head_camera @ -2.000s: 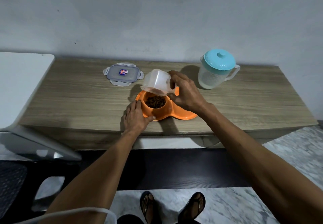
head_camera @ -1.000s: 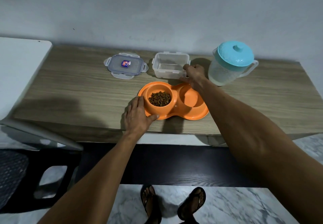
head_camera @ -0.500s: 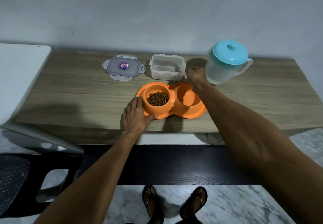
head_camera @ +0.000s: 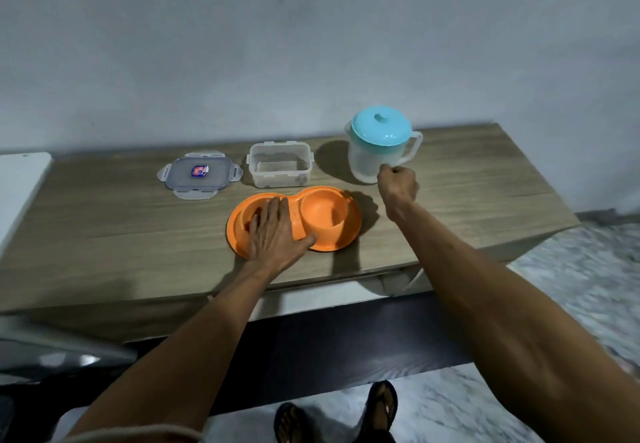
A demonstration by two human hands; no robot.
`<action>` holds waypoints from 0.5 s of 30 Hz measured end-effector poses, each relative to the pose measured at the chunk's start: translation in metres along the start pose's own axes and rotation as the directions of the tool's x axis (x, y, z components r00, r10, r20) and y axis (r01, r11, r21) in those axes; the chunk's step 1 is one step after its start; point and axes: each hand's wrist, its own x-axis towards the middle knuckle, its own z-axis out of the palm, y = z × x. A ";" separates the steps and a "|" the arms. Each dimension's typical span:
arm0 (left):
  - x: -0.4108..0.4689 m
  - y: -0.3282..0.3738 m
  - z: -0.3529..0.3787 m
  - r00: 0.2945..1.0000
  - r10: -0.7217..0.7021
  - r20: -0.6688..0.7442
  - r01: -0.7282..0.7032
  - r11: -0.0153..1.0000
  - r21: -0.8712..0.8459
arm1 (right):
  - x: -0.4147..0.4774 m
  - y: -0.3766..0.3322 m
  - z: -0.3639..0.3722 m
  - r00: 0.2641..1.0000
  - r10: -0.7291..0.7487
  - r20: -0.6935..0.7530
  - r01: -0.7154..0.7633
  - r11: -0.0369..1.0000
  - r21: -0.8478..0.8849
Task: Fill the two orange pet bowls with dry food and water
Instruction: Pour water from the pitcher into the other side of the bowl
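Two bowls (head_camera: 294, 221), one tray, desk front edge, centre. Left hand (head_camera: 273, 231): open, flat over left bowl. Right hand (head_camera: 397, 184): curled shut, empty, touching jug (head_camera: 379, 145) base at back right; handle faces right; nearer hand.

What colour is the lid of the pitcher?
Light turquoise blue lid, seen in the head view.

No readable text from my view. Only marking: 1 small red-and-blue sticker (head_camera: 200, 171) on grey container lid (head_camera: 198, 178), far left on table (head_camera: 104, 221); its lettering too small and blurred for me to read.
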 end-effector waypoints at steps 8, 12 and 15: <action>0.027 0.013 0.012 0.999 -0.028 0.027 0.027 0.999 0.017 | 0.063 -0.014 -0.023 0.979 0.098 -0.176 -0.074 0.988 0.137; 0.029 0.012 0.021 0.999 -0.023 0.023 0.022 0.999 0.043 | 0.085 -0.023 -0.015 0.985 0.103 -0.135 -0.070 0.970 0.231; 0.032 0.012 0.025 0.999 -0.041 0.009 0.040 0.999 0.026 | 0.093 -0.026 -0.007 0.990 0.131 -0.057 -0.103 0.929 0.356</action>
